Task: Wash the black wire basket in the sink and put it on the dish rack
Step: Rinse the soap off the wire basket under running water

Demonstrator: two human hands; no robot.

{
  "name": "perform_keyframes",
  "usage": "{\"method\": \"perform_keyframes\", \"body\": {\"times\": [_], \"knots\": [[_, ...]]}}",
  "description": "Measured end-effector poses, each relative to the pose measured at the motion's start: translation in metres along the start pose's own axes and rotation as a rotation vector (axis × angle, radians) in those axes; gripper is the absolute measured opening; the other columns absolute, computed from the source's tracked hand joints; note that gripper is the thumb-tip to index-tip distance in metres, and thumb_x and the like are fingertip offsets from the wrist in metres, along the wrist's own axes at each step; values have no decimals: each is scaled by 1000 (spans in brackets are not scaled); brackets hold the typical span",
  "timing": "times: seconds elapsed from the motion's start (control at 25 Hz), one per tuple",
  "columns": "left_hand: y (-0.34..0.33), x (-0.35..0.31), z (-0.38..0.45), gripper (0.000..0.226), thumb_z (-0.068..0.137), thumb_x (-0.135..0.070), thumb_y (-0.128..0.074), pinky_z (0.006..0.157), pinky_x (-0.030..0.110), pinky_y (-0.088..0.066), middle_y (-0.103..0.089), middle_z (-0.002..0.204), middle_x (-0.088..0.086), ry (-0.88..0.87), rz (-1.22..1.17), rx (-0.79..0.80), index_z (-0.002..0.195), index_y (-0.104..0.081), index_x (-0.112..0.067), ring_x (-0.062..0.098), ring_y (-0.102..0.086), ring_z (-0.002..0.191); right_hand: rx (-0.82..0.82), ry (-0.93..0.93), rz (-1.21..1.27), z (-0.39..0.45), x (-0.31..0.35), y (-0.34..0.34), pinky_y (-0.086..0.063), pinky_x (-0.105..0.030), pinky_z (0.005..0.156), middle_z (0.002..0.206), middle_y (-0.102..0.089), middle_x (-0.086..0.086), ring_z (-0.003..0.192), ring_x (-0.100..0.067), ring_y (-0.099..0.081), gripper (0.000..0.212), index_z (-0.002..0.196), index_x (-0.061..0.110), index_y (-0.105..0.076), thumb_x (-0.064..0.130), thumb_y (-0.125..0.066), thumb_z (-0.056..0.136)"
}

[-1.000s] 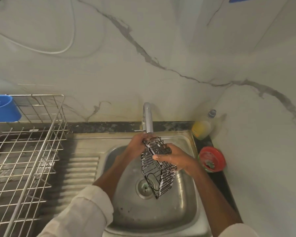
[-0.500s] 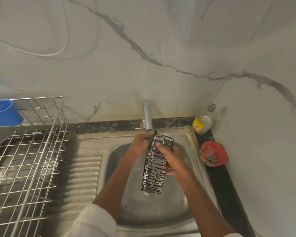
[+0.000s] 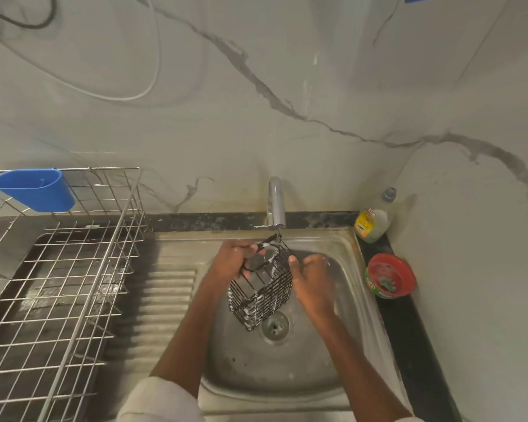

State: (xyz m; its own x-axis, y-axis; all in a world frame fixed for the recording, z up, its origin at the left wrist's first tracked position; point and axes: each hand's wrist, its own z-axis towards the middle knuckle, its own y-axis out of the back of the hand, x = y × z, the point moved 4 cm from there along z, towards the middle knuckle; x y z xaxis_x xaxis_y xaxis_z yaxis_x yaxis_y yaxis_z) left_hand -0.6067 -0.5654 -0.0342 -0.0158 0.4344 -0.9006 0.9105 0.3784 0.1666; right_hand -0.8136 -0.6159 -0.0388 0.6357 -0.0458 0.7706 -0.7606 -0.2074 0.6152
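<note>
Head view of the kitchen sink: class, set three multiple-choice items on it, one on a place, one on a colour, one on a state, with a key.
1. Where is the black wire basket?
A. on the metal wire dish rack
B. held over the steel sink, under the chrome tap
C. on the black counter

2. What colour is the plastic cup hung on the rack?
A. red
B. yellow
C. blue

3. How is the left hand?
A. gripping the basket's rim
B. flat on the sink
C. holding the bottle

Key: B, both hands hold it above the drain, the right hand at its side; C, it is plainly blue; A, its fingers curl round the top wire.
</note>
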Motion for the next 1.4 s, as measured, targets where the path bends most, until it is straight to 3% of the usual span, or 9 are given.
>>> {"method": "perform_keyframes", "body": {"times": [0.12,0.2,0.36,0.52,0.72,0.84,0.96,1.16,1.4], "knots": [[4,5,12,16,96,-20,-72,48,28,-30,-64,76,34,-4,71,154,100,-86,-12,20,-45,48,372,-63,195,9,-5,6,-49,-29,87,129,-61,2,112,-14,-58,53,126,28,-60,65,-66,88],[-5,3,15,18,92,-22,-73,49,28,-29,-64,83,30,15,49,204,99,-85,-10,18,-42,50,516,-187,287,2,-12,12,-51,-38,91,122,-66,6,110,-16,-61,59,123,29,-66,74,-63,85],[-22,-17,24,19,100,-14,-68,48,25,-37,-60,62,5,-15,53,81,93,-81,-2,12,-46,47,294,-239,383,6,-6,18,-54,-37,79,94,-74,-5,88,-22,-69,53,109,9,-72,57,-72,86],[-10,-9,31,13,104,-16,-67,77,30,-51,-75,100,12,0,-51,-82,107,-75,-7,22,-69,87,255,-257,356,6,15,-2,-60,-38,77,100,-76,-10,97,-27,-72,52,104,8,-72,55,-74,83],[12,66,32,79,90,-81,-62,121,54,-41,-66,144,-4,49,-248,-118,144,-63,-24,21,-59,134,238,-357,373,1,26,-31,-55,-39,77,108,-66,-3,99,-23,-64,65,109,13,-61,66,-71,73],[8,72,25,77,83,-88,-62,120,52,-44,-73,136,-6,23,-229,-115,136,-70,-32,18,-65,129,234,-395,391,-6,20,-25,-57,-43,83,113,-63,-5,100,-23,-63,70,116,11,-60,66,-70,74],[-15,21,-20,45,110,-44,-56,114,32,-36,-63,137,-5,12,-171,-113,146,-61,-17,14,-55,128,192,-420,415,-10,7,-7,-59,-43,81,109,-65,-7,99,-24,-65,68,112,11,-61,66,-71,73],[-48,21,-21,56,107,-51,-58,122,47,-37,-60,144,0,42,-199,-72,153,-55,-17,21,-54,134,107,-379,450,-4,-9,23,-60,-48,87,100,-68,-5,91,-20,-65,41,96,18,-63,54,-75,82],[-35,18,-37,31,102,-40,-57,102,44,-50,-74,112,2,-39,-150,-171,118,-72,-17,26,-67,114,203,-369,436,-11,-4,10,-53,-39,85,109,-63,-2,102,-21,-61,78,126,11,-59,66,-75,73]]}}
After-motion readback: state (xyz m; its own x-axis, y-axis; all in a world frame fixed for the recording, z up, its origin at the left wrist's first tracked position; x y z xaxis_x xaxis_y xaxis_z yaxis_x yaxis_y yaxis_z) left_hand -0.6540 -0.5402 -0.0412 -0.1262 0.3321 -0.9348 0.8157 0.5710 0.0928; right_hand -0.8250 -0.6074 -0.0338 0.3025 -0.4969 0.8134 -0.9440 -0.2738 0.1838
